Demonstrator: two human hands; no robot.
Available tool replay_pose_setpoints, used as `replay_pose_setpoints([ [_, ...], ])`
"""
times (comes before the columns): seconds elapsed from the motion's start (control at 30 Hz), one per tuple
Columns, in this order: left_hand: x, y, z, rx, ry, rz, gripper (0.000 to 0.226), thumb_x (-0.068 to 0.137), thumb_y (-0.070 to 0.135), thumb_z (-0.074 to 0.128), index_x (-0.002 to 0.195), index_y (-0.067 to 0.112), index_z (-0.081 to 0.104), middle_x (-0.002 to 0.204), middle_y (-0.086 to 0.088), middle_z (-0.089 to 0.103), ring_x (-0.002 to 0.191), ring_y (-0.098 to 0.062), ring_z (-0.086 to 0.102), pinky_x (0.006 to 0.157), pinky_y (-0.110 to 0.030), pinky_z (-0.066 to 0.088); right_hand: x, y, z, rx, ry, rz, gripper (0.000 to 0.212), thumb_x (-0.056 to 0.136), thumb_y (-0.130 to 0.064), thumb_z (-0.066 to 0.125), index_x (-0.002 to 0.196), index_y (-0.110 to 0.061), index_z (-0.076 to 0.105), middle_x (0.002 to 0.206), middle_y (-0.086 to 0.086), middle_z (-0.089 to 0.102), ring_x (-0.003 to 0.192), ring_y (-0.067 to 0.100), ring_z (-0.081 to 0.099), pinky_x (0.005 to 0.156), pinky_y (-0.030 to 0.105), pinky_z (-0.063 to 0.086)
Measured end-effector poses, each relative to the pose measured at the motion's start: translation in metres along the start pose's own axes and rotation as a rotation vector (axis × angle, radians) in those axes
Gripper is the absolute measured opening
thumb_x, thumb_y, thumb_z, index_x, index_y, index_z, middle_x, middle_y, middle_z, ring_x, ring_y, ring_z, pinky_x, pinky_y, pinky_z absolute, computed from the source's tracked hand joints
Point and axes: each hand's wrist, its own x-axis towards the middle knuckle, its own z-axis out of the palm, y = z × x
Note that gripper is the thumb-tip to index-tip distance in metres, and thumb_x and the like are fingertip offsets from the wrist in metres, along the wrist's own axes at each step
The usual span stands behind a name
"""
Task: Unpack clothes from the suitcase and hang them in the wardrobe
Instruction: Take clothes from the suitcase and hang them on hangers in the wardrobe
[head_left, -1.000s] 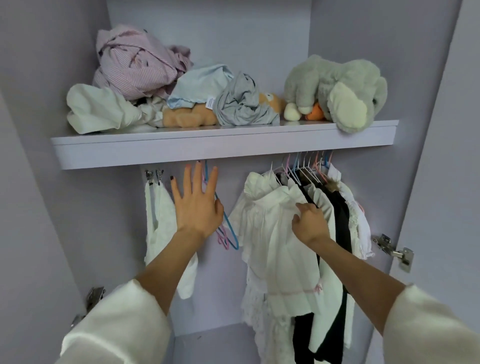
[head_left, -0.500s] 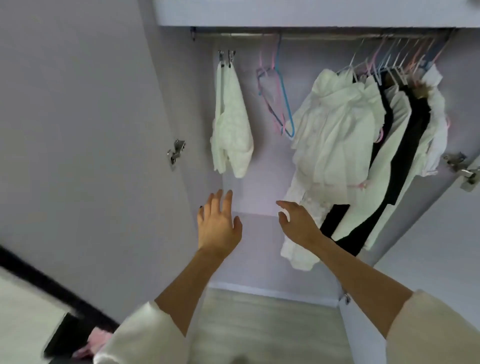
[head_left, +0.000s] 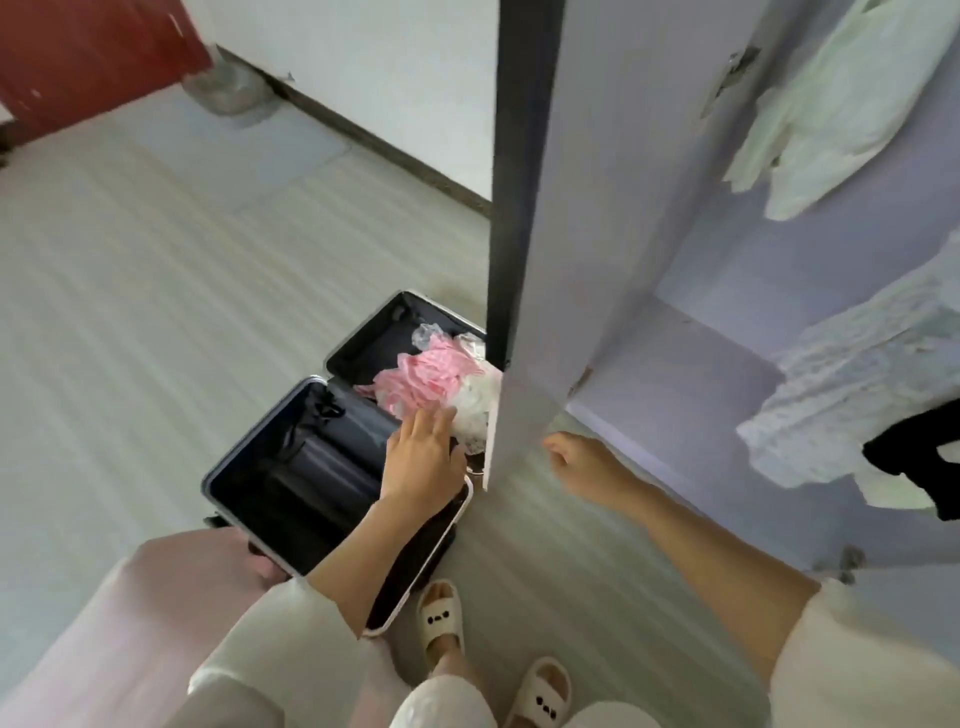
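Note:
An open suitcase (head_left: 270, 483) with a black lining lies on the floor left of the wardrobe. Its near half holds no clothes; the far half holds a pink garment (head_left: 421, 379) and white lacy cloth (head_left: 475, 402). My left hand (head_left: 423, 457) reaches over the suitcase with straight fingers, the fingertips at the edge of the pink garment. My right hand (head_left: 584, 462) hangs low in front of the wardrobe, fingers loosely curled, holding nothing. Inside the wardrobe (head_left: 675, 364) hang a white garment (head_left: 831, 114), a white lacy dress (head_left: 862, 384) and a black piece (head_left: 919, 452).
The wardrobe's open door (head_left: 550, 208) stands edge-on between my hands and hides part of the suitcase. My feet in white slippers (head_left: 441, 623) stand by the suitcase's near corner. A red door (head_left: 93, 52) is at the far left. Pale wood floor spreads to the left.
My view has swung down and left from the hanging rail to the floor. Both hands dropped; the left hand moved from the wardrobe to the clothes in the suitcase.

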Motion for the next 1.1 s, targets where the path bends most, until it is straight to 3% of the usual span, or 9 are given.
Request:
replay_pose_setpoints([
  [0.2, 0.043, -0.111, -0.023, -0.073, 0.039, -0.197, 0.051, 0.096, 0.028, 0.044, 0.143, 0.015, 0.03, 0.149, -0.006, 0.03, 0.139, -0.024, 0.024, 0.109, -0.042, 0.028, 0.079, -0.097, 0.067, 0.006, -0.197, -0.089, 0.039, 0.1, -0.015, 0.03, 0.133, -0.01, 0.048, 0.133, 0.005, 0.054, 0.118, 0.023, 0.054, 0.096, 0.027, 0.039],
  [0.4, 0.097, -0.208, 0.01, -0.173, -0.022, -0.331, 0.053, 0.096, 0.029, 0.043, 0.145, 0.016, 0.026, 0.15, -0.006, 0.026, 0.14, -0.024, 0.022, 0.11, -0.045, 0.028, 0.18, -0.121, 0.141, 0.113, -0.165, 0.098, 0.039, 0.1, -0.014, 0.031, 0.136, -0.01, 0.044, 0.129, 0.008, 0.055, 0.114, 0.02, 0.054, 0.083, 0.02, 0.037],
  [0.53, 0.141, -0.259, 0.065, -0.201, -0.055, -0.365, 0.053, 0.097, 0.029, 0.042, 0.146, 0.017, 0.024, 0.151, -0.004, 0.025, 0.14, -0.023, 0.021, 0.111, -0.043, 0.028, 0.263, -0.097, 0.196, 0.16, -0.119, 0.219, 0.037, 0.099, -0.014, 0.032, 0.133, -0.009, 0.047, 0.129, 0.006, 0.054, 0.117, 0.021, 0.05, 0.085, 0.021, 0.033],
  [0.63, 0.167, -0.289, 0.123, -0.238, -0.085, -0.373, 0.053, 0.097, 0.028, 0.042, 0.146, 0.017, 0.024, 0.151, -0.003, 0.025, 0.14, -0.022, 0.021, 0.111, -0.042, 0.029, 0.325, -0.065, 0.242, 0.137, -0.099, 0.231, 0.029, 0.098, -0.012, 0.032, 0.118, -0.009, 0.054, 0.116, 0.007, 0.055, 0.112, 0.023, 0.05, 0.087, 0.027, 0.036],
  [0.73, 0.198, -0.322, 0.2, -0.243, -0.109, -0.372, 0.055, 0.097, 0.028, 0.042, 0.147, 0.018, 0.022, 0.153, -0.002, 0.022, 0.141, -0.021, 0.017, 0.112, -0.041, 0.027, 0.392, -0.028, 0.294, 0.124, -0.071, 0.266, 0.035, 0.098, -0.01, 0.033, 0.128, -0.002, 0.049, 0.129, 0.014, 0.053, 0.118, 0.028, 0.049, 0.094, 0.032, 0.038],
  [0.83, 0.25, -0.357, 0.288, -0.237, -0.11, -0.37, 0.059, 0.098, 0.029, 0.041, 0.149, 0.019, 0.015, 0.156, -0.003, 0.014, 0.144, -0.021, 0.008, 0.113, -0.042, 0.024, 0.474, 0.022, 0.351, 0.141, -0.097, 0.259, 0.032, 0.096, -0.01, 0.034, 0.123, -0.002, 0.049, 0.107, 0.016, 0.059, 0.088, 0.022, 0.054, 0.075, 0.026, 0.04],
  [0.9, 0.279, -0.37, 0.317, -0.214, -0.098, -0.339, 0.062, 0.098, 0.03, 0.04, 0.15, 0.021, 0.007, 0.158, -0.002, 0.006, 0.145, -0.021, 0.0, 0.112, -0.045, 0.023, 0.514, 0.042, 0.373, 0.203, -0.112, 0.24, 0.026, 0.094, -0.019, 0.041, 0.118, -0.012, 0.046, 0.108, 0.005, 0.056, 0.095, 0.018, 0.054, 0.082, 0.027, 0.042],
  [1.0, 0.327, -0.386, 0.382, -0.141, -0.078, -0.269, 0.064, 0.099, 0.032, 0.036, 0.15, 0.021, -0.001, 0.158, -0.004, -0.005, 0.145, -0.022, -0.011, 0.114, -0.046, 0.018, 0.569, 0.077, 0.41, 0.381, -0.099, 0.28, 0.061, 0.091, -0.032, 0.055, 0.144, -0.021, 0.028, 0.137, -0.003, 0.047, 0.122, 0.015, 0.048, 0.097, 0.027, 0.038],
  [1.1, 0.349, -0.393, 0.42, -0.03, -0.14, -0.229, 0.062, 0.1, 0.035, 0.03, 0.15, 0.018, -0.002, 0.158, -0.003, -0.011, 0.144, -0.023, -0.017, 0.116, -0.049, 0.013, 0.59, 0.086, 0.428, 0.492, -0.197, 0.39, 0.048, 0.091, -0.029, 0.057, 0.136, -0.019, 0.041, 0.116, -0.009, 0.052, 0.102, 0.009, 0.052, 0.086, 0.022, 0.04],
])
